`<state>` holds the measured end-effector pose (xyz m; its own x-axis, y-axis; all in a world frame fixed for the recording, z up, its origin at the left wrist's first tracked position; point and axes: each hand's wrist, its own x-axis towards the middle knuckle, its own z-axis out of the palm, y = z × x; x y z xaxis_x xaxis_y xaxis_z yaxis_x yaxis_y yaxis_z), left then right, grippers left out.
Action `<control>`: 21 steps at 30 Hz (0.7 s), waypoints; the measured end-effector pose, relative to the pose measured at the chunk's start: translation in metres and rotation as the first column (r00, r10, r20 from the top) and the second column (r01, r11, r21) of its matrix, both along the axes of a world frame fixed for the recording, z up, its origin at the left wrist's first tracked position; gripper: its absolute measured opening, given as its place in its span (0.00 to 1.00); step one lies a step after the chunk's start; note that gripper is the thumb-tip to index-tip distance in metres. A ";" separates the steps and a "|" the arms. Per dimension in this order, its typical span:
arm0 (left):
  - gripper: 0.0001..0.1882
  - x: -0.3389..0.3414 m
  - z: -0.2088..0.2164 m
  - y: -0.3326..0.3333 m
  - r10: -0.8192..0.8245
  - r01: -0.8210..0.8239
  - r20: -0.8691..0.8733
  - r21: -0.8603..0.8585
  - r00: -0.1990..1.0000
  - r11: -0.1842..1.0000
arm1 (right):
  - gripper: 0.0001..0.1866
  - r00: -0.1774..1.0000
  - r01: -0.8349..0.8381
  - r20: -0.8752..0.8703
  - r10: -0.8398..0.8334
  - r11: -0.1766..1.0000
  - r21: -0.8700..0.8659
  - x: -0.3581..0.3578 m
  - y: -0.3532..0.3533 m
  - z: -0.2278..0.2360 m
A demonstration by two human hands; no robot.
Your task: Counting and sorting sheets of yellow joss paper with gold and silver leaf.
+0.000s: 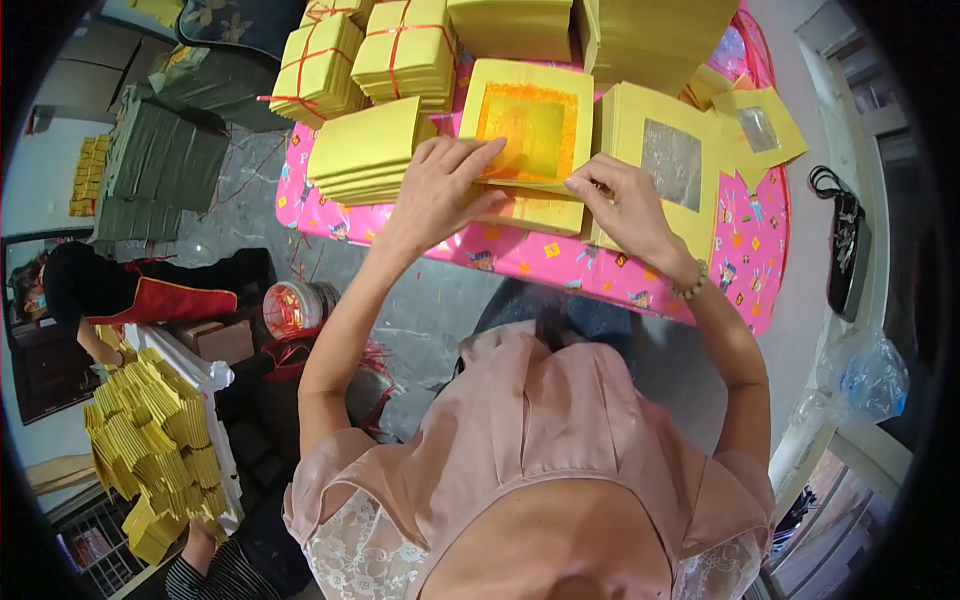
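Note:
In front of me a yellow paper sheet (528, 85) lies on a stack of the same paper (545, 213); it bears an orange-patterned square with a shiny gold centre. My left hand (445, 187) rests at its left side, the index finger stretched onto the orange part and the thumb apart near the lower edge. At the lower right corner of the sheet, my right hand (625, 207) is closed in a pinch on the edge. Left of them is a pile of plain yellow paper (365, 145). To the right stands yellow paper (612, 115) with a silver square (672, 165) on top.
A pink patterned cloth (515, 255) covers the table. Bundles tied with red string (402, 45) stand at its back left; loose silver-centred sheets (755, 130) lie right. Across the floor, a co-worker's hand (200, 548) touches a yellow paper heap (150, 430) near a bucket (295, 308).

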<state>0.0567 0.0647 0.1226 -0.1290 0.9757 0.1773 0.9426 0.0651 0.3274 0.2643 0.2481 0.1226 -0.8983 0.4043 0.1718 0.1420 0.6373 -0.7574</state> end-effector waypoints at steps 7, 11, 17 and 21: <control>0.35 0.013 -0.012 0.027 0.037 0.080 -0.256 0.433 0.966 0.898 | 0.13 0.973 0.214 -0.108 -0.203 0.972 0.099 -0.041 0.044 0.015; 0.37 0.017 -0.019 0.051 0.010 0.030 -0.150 0.265 0.989 0.964 | 0.16 0.963 0.255 -0.117 -0.241 0.960 0.119 -0.075 0.085 -0.001; 0.39 0.004 -0.028 0.075 0.016 0.006 -0.159 0.139 0.987 0.990 | 0.18 0.968 0.222 0.068 -0.241 0.951 0.215 -0.105 0.123 -0.021; 0.39 0.001 -0.031 0.080 0.007 0.006 -0.132 0.101 0.991 0.995 | 0.17 0.977 0.176 0.088 -0.194 0.968 0.178 -0.114 0.128 -0.023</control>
<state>0.0576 0.1443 0.0913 -0.0986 0.9517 0.2908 0.9780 0.0386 0.2051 0.1504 0.3760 0.0998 -0.8269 0.5387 0.1612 0.3419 0.7093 -0.6165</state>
